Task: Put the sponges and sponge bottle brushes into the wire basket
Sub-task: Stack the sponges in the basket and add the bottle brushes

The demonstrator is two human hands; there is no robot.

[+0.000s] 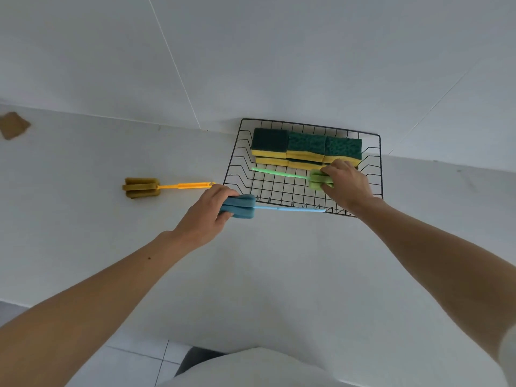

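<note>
Nearest, the left hand (pixel 208 216) has its fingers wrapped round the sponge head of a blue brush (pixel 240 206), whose thin handle points right along the basket's (pixel 237 160) front edge. Just beyond, the right hand (pixel 346 182) grips the sponge head of a green brush (pixel 317 180) inside the basket, handle lying leftward; whether it rests on the wire is hard to tell. Behind it, green-and-yellow sponges (pixel 305 148) line the back. A yellow brush (pixel 142 187) lies on the white counter (pixel 83 191), well left.

white counter (pixel 83 152) against white panelled wall (pixel 251 51), tiled floor (pixel 134 358).
</note>
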